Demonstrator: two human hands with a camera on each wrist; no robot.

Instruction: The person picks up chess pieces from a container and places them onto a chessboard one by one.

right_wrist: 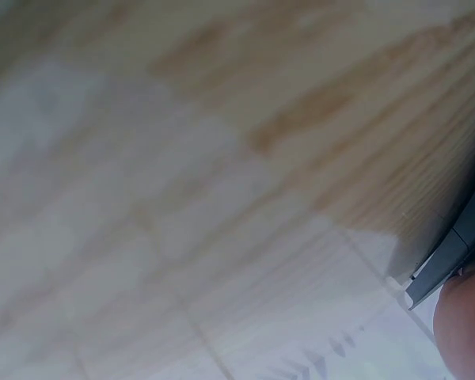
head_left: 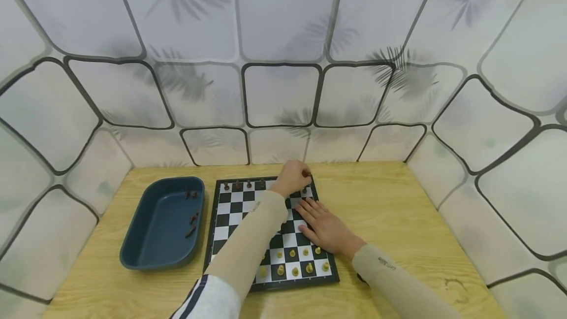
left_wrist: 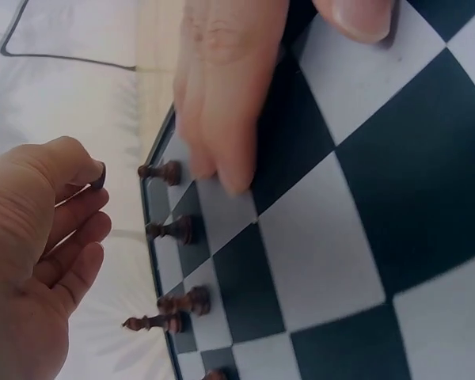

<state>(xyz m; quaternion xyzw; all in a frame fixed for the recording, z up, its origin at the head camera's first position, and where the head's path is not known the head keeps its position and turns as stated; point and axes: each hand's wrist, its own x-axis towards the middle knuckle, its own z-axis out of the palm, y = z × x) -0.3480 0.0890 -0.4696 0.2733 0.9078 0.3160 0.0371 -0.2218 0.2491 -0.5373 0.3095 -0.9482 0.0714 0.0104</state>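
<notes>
A black-and-white chessboard lies on the table. My left hand reaches over its far right corner and pinches a dark brown chess piece between thumb and fingers. Most of that piece is hidden by the fingers. My right hand rests on the board's right side with fingers stretched out; in the left wrist view its fingertips touch a square beside a row of brown pawns. Brown pieces stand along the far edge. Yellow pieces stand in two rows at the near edge, partly hidden by the left forearm.
Left of the board stands a dark blue tray with several brown pieces lying in it. The wooden table meets a patterned curtain-like wall at the back and sides. In the right wrist view the board's dark edge shows.
</notes>
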